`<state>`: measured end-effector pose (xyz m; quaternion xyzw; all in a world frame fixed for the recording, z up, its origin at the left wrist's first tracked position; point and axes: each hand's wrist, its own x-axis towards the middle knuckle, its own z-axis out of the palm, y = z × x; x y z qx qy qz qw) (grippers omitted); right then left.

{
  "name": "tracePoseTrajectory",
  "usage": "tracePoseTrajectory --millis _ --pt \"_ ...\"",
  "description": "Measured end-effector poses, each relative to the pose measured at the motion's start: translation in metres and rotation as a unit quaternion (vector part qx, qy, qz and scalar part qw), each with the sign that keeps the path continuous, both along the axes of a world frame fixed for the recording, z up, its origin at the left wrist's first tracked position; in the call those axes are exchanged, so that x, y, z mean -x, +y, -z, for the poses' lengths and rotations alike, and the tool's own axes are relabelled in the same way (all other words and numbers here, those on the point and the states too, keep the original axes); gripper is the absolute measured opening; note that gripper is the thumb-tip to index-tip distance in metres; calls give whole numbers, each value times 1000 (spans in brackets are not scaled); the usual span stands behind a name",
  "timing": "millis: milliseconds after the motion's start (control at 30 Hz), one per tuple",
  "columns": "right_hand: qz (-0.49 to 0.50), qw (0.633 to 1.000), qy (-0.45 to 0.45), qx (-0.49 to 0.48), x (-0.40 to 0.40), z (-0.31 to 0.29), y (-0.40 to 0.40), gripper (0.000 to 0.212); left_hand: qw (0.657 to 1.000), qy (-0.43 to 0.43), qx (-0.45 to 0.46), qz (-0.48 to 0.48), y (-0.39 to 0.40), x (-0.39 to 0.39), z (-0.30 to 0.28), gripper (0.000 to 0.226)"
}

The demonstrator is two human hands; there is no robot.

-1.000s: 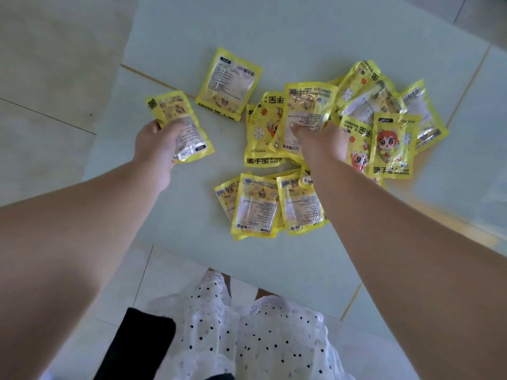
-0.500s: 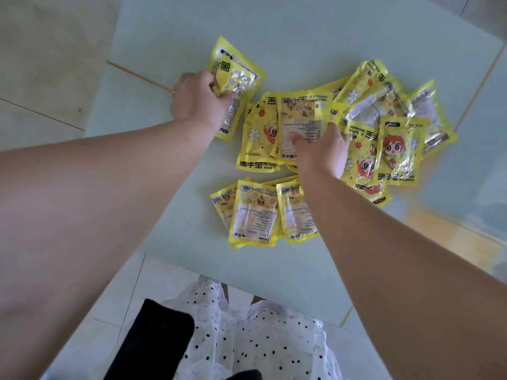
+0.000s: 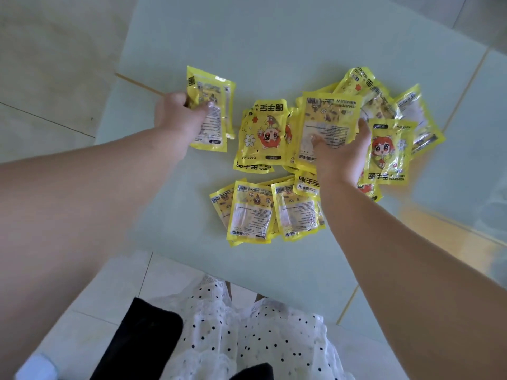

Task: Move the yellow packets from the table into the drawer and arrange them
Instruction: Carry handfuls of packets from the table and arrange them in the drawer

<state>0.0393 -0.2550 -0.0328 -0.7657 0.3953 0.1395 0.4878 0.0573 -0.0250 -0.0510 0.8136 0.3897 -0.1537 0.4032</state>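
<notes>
Several yellow hand-warmer packets lie on a pale green glass table (image 3: 274,37). My left hand (image 3: 178,119) grips a small stack of packets (image 3: 212,105) at the left of the spread, lifted slightly. My right hand (image 3: 340,152) holds one packet (image 3: 329,124) by its lower edge, printed back facing up, over the middle pile. A packet with a red-haired cartoon figure (image 3: 260,133) lies between my hands. Another cartoon packet (image 3: 388,152) lies to the right. A loose group of packets (image 3: 263,212) lies nearer me. No drawer is in view.
The table's near edge (image 3: 247,283) runs just above my white dotted clothing (image 3: 247,338). Pale floor tiles (image 3: 55,64) show to the left. A wooden surface (image 3: 439,223) shows through the glass at the right.
My left hand carried its packet right to the far-left packet, took it, and now holds both raised. My right hand has lifted its packet a little higher off the pile.
</notes>
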Motion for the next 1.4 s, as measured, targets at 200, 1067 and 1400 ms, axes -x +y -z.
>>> tracePoseTrajectory --millis 200,1067,1400 --pt "73 997 13 -27 -8 -13 -41 62 973 -14 214 -84 -10 2 -27 4" --pt "-110 978 138 115 14 10 -70 54 999 29 -19 38 -94 10 2 23" --pt "-72 986 125 89 16 16 -74 56 999 19 49 3 -93 11 1 21"
